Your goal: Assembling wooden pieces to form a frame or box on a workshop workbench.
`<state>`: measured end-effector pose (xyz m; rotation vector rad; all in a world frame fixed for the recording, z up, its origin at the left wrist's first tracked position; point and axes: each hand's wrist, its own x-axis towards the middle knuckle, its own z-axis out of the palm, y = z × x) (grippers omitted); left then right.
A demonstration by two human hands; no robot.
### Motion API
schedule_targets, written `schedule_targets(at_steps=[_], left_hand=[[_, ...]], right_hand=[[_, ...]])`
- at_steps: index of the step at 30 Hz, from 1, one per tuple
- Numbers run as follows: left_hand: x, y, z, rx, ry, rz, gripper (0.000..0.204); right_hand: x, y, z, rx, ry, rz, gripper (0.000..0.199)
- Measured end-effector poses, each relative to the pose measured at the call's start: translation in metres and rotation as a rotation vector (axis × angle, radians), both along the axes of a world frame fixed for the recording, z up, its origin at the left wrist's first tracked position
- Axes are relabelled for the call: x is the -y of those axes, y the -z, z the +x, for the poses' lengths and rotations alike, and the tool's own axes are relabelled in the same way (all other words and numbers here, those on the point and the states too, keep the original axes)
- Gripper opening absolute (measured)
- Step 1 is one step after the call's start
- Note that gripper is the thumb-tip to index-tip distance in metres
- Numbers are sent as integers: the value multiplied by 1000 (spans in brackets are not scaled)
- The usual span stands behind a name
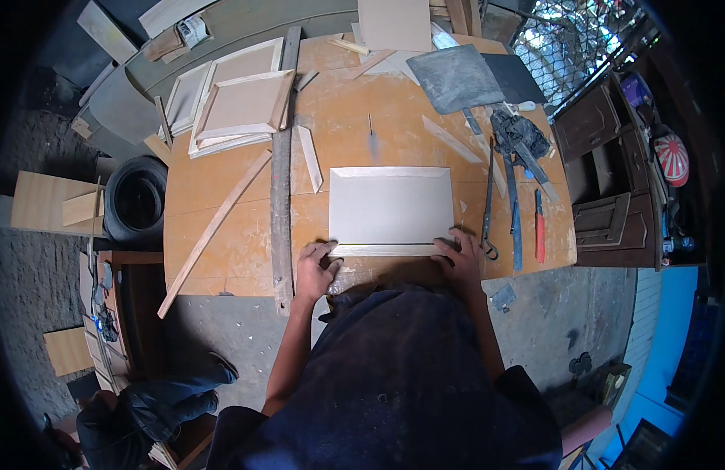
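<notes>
Pale wooden strip (386, 251) runs left-right along the off-white rectangular panel (390, 205), lower edge, mid-frame. Bare left hand (318, 268) at its left end, bare right hand (461, 258) at its right, equally close; honestly can't tell if they're pinching.

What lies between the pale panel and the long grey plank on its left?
In the head view, a short wood strip and, lower down, the left hand at the near left corner of the panel.
</notes>
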<state>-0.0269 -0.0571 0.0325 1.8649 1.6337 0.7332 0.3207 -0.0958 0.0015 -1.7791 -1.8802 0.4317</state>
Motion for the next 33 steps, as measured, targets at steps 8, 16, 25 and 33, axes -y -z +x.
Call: schedule_targets(at_steps=[8, 16, 25, 33], left_hand=[[12, 11, -17, 129, -134, -148, 30], [7, 1, -12, 113, -159, -160, 21], [8, 8, -15, 97, -165, -166, 16], [6, 3, -14, 112, -143, -184, 16]], right_hand=[[20, -5, 22, -91, 152, -45, 51], [24, -4, 12, -112, 224, 24, 34], [18, 0, 13, -129, 221, 76, 17], [19, 4, 12, -116, 241, 94, 16]])
